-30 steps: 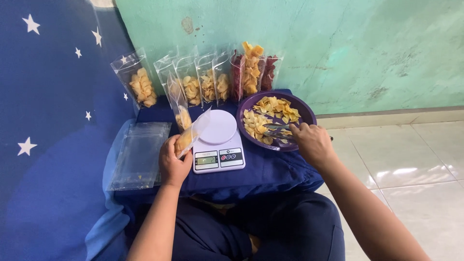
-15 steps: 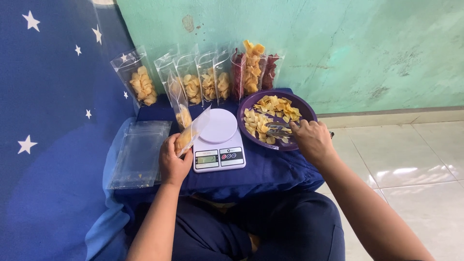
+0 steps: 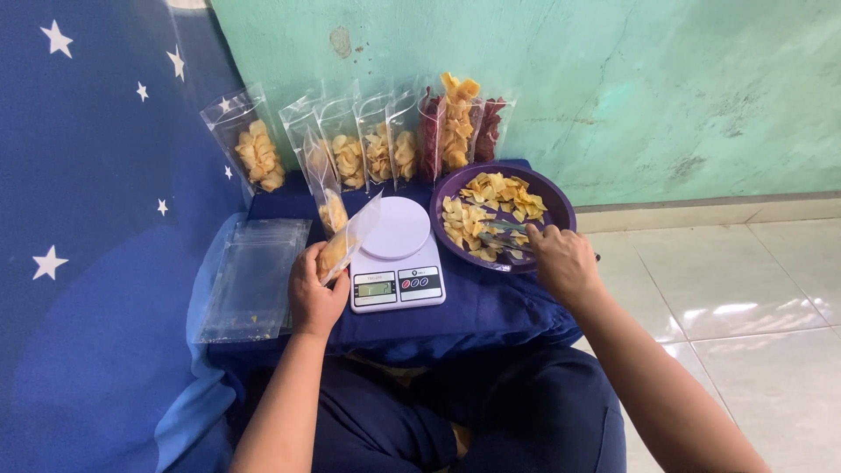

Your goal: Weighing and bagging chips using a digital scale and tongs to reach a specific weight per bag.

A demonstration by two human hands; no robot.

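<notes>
My left hand (image 3: 314, 293) holds a clear plastic bag (image 3: 346, 241) partly filled with yellow chips, tilted beside a white kitchen scale (image 3: 396, 254). My right hand (image 3: 562, 261) grips metal tongs (image 3: 504, 236) whose tips rest among yellow chips in a purple bowl (image 3: 550, 200). Both scale and bowl sit on a dark blue cloth-covered surface (image 3: 477, 307) in front of my lap.
A row of filled clear chip bags (image 3: 368, 144) leans on the green wall, one more (image 3: 250, 149) at the left. A stack of empty clear bags (image 3: 250, 276) lies left of the scale. A blue star-patterned cloth (image 3: 88, 219) hangs at left; white floor tiles (image 3: 745, 289) at right.
My right hand has shifted slightly with the tongs in the bowl. The left hand and its bag have stayed in place.
</notes>
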